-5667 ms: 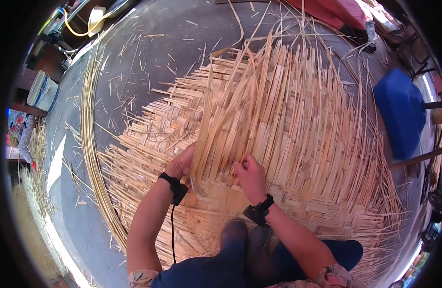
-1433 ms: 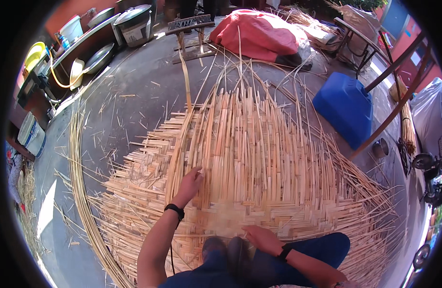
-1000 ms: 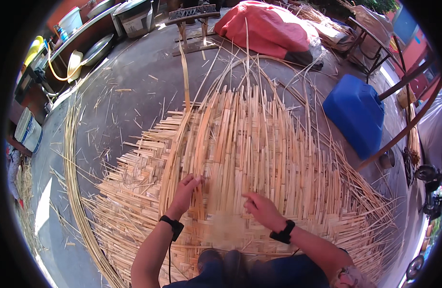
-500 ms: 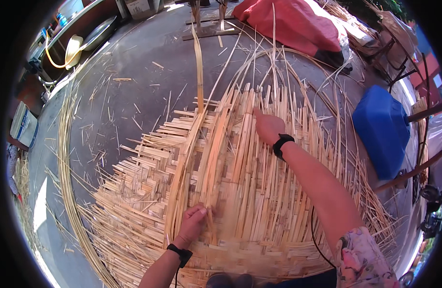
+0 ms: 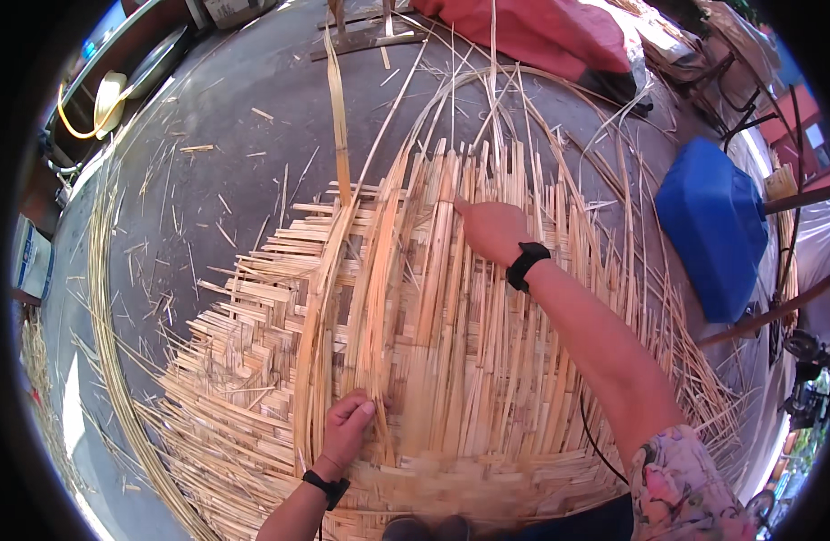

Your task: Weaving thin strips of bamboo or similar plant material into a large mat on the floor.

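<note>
A partly woven mat [image 5: 253, 347] of pale split reed strips spreads over the ground below me. My left hand [image 5: 346, 433] is closed, thumb over fingers, on the lower ends of loose reed strips [image 5: 376, 325] lying lengthwise on the weave. Farther up, my right hand [image 5: 494, 232] is curled with its back upward. Its forefinger and thumb side meet the upper part of a wider, orange-tinged reed strip [image 5: 437, 257]; the other fingers are hidden beneath the hand. One long strip [image 5: 339, 135] sticks out past the far edge. Both wrists wear black bands.
A curved bundle of long strips [image 5: 104, 316] lies at the left. Red cloth [image 5: 541, 36] covers something at the far side. On the right stands a blue plastic container [image 5: 711, 230] beside a pole [image 5: 766, 323]. Scraps litter the grey floor [image 5: 226, 117]; a white bucket [image 5: 32, 261] is far left.
The view has shifted, so the whole scene sits a little farther left and up. Both hands keep nearly the same places on the mat.
</note>
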`<state>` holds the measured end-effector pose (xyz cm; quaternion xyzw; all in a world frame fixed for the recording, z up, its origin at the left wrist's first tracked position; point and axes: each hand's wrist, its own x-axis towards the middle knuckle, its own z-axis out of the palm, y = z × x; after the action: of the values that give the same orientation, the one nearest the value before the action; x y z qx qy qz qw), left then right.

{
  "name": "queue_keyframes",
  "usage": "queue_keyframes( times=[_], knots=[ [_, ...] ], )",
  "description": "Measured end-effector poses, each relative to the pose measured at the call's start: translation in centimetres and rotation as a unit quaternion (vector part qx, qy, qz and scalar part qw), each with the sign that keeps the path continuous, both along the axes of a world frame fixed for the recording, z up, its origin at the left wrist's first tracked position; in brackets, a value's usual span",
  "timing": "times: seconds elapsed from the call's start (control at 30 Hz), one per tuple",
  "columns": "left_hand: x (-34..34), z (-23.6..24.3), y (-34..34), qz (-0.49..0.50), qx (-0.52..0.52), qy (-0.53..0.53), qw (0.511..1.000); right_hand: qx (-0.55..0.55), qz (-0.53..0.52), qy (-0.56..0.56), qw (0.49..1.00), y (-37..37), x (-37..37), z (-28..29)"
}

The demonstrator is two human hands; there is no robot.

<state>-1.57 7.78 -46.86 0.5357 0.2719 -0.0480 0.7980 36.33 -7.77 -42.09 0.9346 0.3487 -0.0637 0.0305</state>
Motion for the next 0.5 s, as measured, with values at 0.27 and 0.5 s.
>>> queue_keyframes(
  times=[0.27, 0.5],
  knots=[
    [-0.1, 1.2, -0.5, -0.010, 0.130, 0.005, 0.991, 0.072, 0.023, 0.031, 0.997, -1.5, -4.9, 0.2],
    [1.3, 1.0, -1.8, -0.044, 0.157, 0.008, 0.987, 0.214, -0.219, 0.016, 0.952, -10.9, 1.8, -0.3]
  ],
)
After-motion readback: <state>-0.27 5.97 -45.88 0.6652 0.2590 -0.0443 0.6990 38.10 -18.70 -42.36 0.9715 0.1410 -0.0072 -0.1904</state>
